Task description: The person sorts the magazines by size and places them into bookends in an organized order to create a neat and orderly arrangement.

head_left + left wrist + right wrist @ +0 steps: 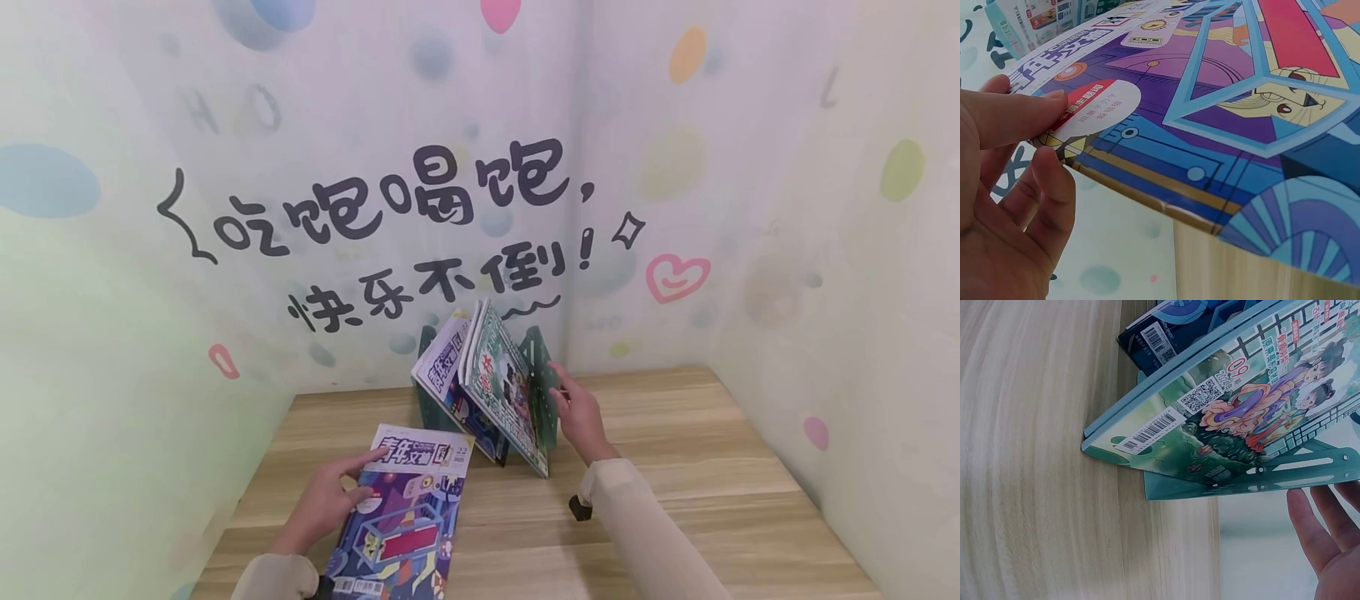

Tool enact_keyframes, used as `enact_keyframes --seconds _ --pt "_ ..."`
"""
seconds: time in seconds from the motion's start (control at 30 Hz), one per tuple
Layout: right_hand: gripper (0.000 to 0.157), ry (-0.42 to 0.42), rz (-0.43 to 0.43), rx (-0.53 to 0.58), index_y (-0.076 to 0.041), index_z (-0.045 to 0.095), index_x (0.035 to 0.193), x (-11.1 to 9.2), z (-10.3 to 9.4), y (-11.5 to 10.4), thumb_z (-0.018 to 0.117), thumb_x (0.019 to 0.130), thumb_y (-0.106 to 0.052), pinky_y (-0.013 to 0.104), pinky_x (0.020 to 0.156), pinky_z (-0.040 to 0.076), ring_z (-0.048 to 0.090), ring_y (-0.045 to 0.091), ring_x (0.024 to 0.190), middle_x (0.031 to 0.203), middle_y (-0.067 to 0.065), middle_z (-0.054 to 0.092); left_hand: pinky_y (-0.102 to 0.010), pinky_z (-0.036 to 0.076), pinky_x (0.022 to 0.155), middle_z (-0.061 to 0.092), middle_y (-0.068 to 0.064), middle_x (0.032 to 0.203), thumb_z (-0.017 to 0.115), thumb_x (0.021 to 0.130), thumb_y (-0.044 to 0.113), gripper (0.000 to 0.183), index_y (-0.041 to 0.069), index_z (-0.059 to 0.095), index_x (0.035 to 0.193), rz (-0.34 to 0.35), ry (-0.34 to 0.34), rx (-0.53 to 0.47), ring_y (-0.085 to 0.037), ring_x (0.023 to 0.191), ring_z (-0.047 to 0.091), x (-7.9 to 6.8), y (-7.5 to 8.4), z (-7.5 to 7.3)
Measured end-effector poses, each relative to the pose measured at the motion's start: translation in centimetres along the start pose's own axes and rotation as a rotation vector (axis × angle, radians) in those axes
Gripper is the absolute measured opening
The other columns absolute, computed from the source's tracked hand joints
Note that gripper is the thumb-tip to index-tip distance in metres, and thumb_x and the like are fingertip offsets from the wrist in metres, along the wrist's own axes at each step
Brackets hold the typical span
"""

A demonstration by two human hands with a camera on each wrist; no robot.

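Observation:
My left hand [322, 504] pinches the left edge of a purple-and-blue magazine [412, 492]. In the left wrist view its thumb lies on the cover [1166, 75] and the other fingers are below the edge. My right hand [583, 417] touches the outer side of a green metal bookend [542, 375] with extended fingers [1313, 525]. Between the bookend's two side panels, a green-covered magazine [510, 392] leans against another behind it. A second purple-and-white magazine [446, 367] tilts at their left. In the right wrist view, the green cover [1210, 425] shows its lower corner on the table.
The bookend's left panel [433, 408] stands near the back edge of the wood-grain table [675, 467]. Pale walls [225, 333] with printed writing and coloured spots close in the back and both sides.

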State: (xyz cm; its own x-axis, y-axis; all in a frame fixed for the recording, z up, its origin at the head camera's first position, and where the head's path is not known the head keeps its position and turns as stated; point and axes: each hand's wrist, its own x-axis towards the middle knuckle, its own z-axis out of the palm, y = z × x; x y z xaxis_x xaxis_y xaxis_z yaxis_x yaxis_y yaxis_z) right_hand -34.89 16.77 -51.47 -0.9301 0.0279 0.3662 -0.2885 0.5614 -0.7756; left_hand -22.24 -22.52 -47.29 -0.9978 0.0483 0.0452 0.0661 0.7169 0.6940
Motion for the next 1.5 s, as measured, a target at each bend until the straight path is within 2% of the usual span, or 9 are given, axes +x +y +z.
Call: enact_keyframes --seconds 0.33,0.53,0.63,0.77,1.03,1.27,1.5 --pt "0.051 -0.003 0.009 -0.009 -0.028 0.044 0.147 0.0 -0.1 -0.1 0.055 0.100 -0.012 0.050 0.085 0.054 0.062 0.035 0.107 0.134 0.018 0.057 -0.025 0.052 0.063 0.065 -0.003 0.108 0.074 0.083 -0.001 0.057 0.030 0.064 0.131 0.023 0.008 -0.045 -0.019 0.086 0.056 0.1 0.4 -0.2" --pt "0.050 -0.009 0.018 -0.008 -0.030 0.043 0.147 0.1 0.0 0.0 0.054 0.100 -0.014 0.049 0.085 0.054 0.061 0.035 0.108 0.134 0.017 0.056 -0.025 0.052 0.061 0.066 -0.006 0.112 0.073 0.084 0.000 0.058 0.027 0.061 0.134 0.082 0.028 -0.034 -0.018 0.087 0.058 0.3 0.3 -0.3" --pt "0.050 -0.008 0.022 -0.005 -0.031 0.043 0.147 0.1 0.0 0.1 0.054 0.100 -0.015 0.049 0.085 0.054 0.061 0.035 0.108 0.135 0.017 0.056 -0.025 0.053 0.060 0.066 -0.006 0.112 0.073 0.084 0.000 0.059 0.027 0.060 0.135 0.084 0.035 -0.053 -0.019 0.086 0.058 0.4 0.3 -0.2" --pt "0.050 -0.006 0.004 -0.006 -0.028 0.043 0.147 0.0 0.0 0.1 0.055 0.100 -0.013 0.049 0.084 0.055 0.062 0.035 0.107 0.133 0.018 0.057 -0.025 0.056 0.058 0.066 -0.006 0.107 0.072 0.085 -0.001 0.061 0.028 0.058 0.137 0.064 0.036 -0.094 -0.020 0.085 0.059 0.5 0.5 -0.2" --pt "0.050 -0.002 -0.001 -0.014 -0.027 0.044 0.147 0.0 -0.1 0.0 0.055 0.100 -0.014 0.048 0.083 0.055 0.062 0.034 0.105 0.132 0.018 0.058 -0.025 0.057 0.058 0.067 -0.008 0.100 0.071 0.085 -0.003 0.062 0.025 0.057 0.138 0.104 0.058 -0.127 -0.023 0.083 0.060 0.8 0.8 0.0" --pt "0.049 -0.003 -0.007 -0.018 -0.028 0.044 0.147 0.0 -0.1 0.0 0.054 0.100 -0.014 0.050 0.086 0.054 0.062 0.035 0.108 0.137 0.016 0.055 -0.025 0.057 0.060 0.066 -0.010 0.097 0.069 0.086 -0.005 0.064 0.026 0.054 0.140 0.091 0.065 -0.170 -0.024 0.079 0.064 1.1 1.0 0.3" --pt "0.051 0.001 -0.010 -0.031 -0.027 0.043 0.147 0.0 -0.1 0.0 0.055 0.100 -0.014 0.051 0.086 0.053 0.062 0.035 0.106 0.136 0.017 0.055 -0.025 0.058 0.059 0.066 -0.012 0.097 0.066 0.084 -0.010 0.067 0.024 0.054 0.141 0.140 0.090 -0.219 -0.027 0.087 0.063 1.1 1.0 0.6"
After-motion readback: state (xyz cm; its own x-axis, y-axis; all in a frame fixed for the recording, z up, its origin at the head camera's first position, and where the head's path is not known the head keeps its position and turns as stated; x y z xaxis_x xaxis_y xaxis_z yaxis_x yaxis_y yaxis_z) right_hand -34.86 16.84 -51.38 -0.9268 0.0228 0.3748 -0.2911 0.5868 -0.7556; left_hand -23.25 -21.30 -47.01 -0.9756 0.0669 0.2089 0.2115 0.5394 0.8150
